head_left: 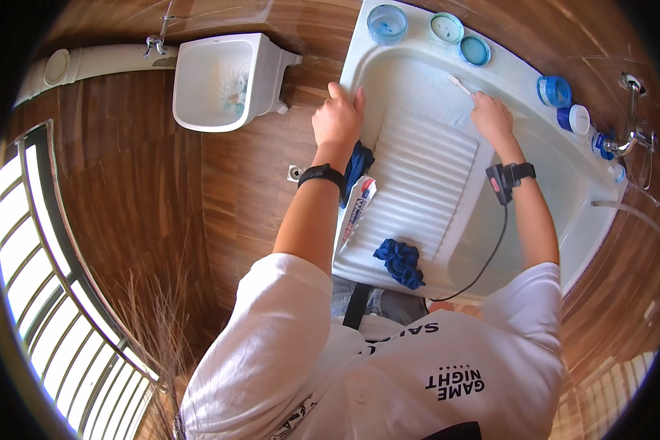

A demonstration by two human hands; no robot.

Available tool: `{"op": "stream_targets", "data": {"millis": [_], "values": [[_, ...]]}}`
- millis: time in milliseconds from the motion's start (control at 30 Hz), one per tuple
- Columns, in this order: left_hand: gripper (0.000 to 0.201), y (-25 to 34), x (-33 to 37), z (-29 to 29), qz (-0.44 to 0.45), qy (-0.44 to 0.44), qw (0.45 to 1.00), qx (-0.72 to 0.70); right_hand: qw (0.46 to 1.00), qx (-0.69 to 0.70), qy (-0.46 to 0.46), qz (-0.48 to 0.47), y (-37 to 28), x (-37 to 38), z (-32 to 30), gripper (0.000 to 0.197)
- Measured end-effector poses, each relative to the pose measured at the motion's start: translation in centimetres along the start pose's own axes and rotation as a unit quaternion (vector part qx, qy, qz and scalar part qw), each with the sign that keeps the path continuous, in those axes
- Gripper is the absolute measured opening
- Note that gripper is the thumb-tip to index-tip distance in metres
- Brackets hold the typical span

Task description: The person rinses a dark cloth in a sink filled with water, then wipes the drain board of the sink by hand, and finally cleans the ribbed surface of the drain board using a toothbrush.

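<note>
My right hand point(491, 117) is closed round the handle of a toothbrush point(460, 84). Its pale head points to the far left, over the wet upper part of a white laundry sink point(359, 55). On the sink's left side, my left hand point(337, 117) lies at the rim, thumb on the inner side and fingers curled over the outside. Below the toothbrush runs the sink's ribbed washboard point(425, 176). A toothpaste box point(359, 209) and a dark blue cloth point(358, 167) are beside my left wrist. Another crumpled blue cloth point(400, 262) rests on the near end.
Along the far ledge stand a blue-tinted tub point(386, 24), two round lids point(446, 28) and several blue jars point(554, 91). A wall tap point(627, 143) juts out at the right. A white basin point(213, 81) is at the far left, near a floor drain point(295, 173).
</note>
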State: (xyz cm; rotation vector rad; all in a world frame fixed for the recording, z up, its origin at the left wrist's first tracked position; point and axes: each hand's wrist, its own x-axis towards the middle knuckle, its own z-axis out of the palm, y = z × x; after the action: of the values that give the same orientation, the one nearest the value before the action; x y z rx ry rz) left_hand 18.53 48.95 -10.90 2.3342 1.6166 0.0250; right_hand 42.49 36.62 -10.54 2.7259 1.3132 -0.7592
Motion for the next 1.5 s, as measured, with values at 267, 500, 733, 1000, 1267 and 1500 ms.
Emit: {"op": "stream_targets", "data": {"millis": [267, 500, 733, 1000, 1267, 1500], "values": [[0.041, 0.1, 0.0, 0.1, 0.003, 0.019, 1.0, -0.021, 1.0, 0.015, 0.013, -0.02, -1.3, 0.6, 1.9, 0.017], [0.043, 0.3, 0.1, -0.2, -0.014, -0.027, 1.0, -0.009, 0.999, 0.017, 0.035, -0.036, -2.7, 0.9, 2.0, 0.019], [0.042, 0.0, 0.1, -0.7, -0.022, -0.043, 0.999, -0.012, 0.998, -0.027, 0.029, -0.048, -5.0, 1.7, 0.9, 0.018], [0.042, 0.3, 0.0, -0.3, -0.007, -0.017, 1.0, -0.015, 0.996, 0.01, 0.065, -0.062, -6.1, 2.0, 1.9, 0.018], [0.042, 0.5, 0.1, -0.2, -0.003, -0.017, 1.0, -0.02, 0.989, -0.034, 0.115, -0.085, -6.7, 2.3, 3.3, 0.017], [0.042, 0.6, 0.1, -0.2, -0.008, -0.015, 1.0, -0.003, 0.962, -0.045, 0.246, -0.113, -7.1, 2.5, 3.6, 0.008]]}}
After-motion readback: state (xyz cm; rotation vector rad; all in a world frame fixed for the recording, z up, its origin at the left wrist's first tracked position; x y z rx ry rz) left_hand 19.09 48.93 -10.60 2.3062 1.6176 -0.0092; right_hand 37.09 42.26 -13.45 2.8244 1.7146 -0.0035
